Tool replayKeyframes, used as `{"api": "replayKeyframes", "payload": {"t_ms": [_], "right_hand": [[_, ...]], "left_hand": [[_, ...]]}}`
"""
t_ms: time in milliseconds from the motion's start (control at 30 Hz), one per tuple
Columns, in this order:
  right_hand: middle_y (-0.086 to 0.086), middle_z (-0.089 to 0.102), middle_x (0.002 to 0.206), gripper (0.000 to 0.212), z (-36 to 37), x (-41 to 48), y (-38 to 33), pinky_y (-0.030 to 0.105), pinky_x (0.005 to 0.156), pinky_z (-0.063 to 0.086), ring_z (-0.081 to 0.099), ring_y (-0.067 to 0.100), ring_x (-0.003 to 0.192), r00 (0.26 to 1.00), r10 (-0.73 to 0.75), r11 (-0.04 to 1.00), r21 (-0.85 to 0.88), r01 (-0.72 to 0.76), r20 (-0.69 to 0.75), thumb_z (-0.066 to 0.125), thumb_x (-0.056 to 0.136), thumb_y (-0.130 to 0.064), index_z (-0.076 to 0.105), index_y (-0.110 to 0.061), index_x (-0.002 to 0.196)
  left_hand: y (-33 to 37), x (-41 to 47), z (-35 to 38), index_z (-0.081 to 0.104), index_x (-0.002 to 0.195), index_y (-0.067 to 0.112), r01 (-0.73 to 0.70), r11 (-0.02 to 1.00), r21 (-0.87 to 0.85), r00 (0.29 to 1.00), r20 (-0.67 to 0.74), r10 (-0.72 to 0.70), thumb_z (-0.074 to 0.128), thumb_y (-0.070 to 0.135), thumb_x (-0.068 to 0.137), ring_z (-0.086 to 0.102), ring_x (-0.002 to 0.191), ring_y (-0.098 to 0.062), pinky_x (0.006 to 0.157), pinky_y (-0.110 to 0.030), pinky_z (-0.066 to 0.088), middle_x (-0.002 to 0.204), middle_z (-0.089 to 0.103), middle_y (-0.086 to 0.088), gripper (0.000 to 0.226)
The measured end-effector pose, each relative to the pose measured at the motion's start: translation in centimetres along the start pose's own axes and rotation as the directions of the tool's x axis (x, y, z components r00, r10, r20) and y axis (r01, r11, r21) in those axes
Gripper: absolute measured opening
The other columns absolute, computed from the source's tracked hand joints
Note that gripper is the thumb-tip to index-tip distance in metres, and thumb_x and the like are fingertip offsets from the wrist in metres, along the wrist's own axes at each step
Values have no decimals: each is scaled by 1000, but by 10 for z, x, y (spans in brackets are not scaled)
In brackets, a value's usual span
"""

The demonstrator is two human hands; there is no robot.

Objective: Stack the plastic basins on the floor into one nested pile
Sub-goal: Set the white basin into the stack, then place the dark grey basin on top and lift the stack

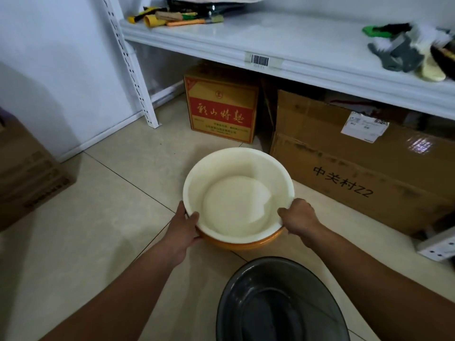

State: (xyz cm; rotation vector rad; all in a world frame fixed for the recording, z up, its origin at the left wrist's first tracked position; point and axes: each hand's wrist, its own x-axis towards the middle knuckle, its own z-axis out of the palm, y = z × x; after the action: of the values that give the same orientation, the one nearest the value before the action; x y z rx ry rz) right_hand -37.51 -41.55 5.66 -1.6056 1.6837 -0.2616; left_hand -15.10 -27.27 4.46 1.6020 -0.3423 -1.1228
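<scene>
A cream-white basin (237, 200) sits nested inside an orange basin (246, 244), of which only the lower front wall shows. My left hand (184, 230) grips the near-left rim of the white basin, thumb over the edge. My right hand (298, 217) grips its near-right rim the same way. A dark grey basin (280, 303) stands on the tiled floor closer to me, at the bottom of the view, apart from the nested pair.
A white metal shelf (270, 49) carries brushes and tools above. Under it stand a red-and-yellow carton (221, 107) and a large brown carton (357, 168). Another carton (27, 175) stands at the left. A white power strip (438, 247) lies at the right.
</scene>
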Motion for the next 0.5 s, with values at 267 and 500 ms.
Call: {"api": "replayKeyframes", "payload": {"t_ms": [267,500], "right_hand": [[14,64,110,27,0,-1,12,45,80,61,63,30,99,997,-20,996,-80,26,80,55,95,-40,56,-13,100],[5,70,115,44,-17,-79,61,37,89,54,66,19,100,983,-178,982,-60,180,35,67,90,-31,61,-16,131]], "left_hand": [[-4,1,-7,49,138,37,-24,1000,16,999,30,24,52,21,105,60,120,-25,68,-34,61,137,57,3,37],[-60,-50,-18,44,147,28,107,946,305,992,34,-123,58,46,98,59,107,-16,76,-34,52,132,55,4,55]]}}
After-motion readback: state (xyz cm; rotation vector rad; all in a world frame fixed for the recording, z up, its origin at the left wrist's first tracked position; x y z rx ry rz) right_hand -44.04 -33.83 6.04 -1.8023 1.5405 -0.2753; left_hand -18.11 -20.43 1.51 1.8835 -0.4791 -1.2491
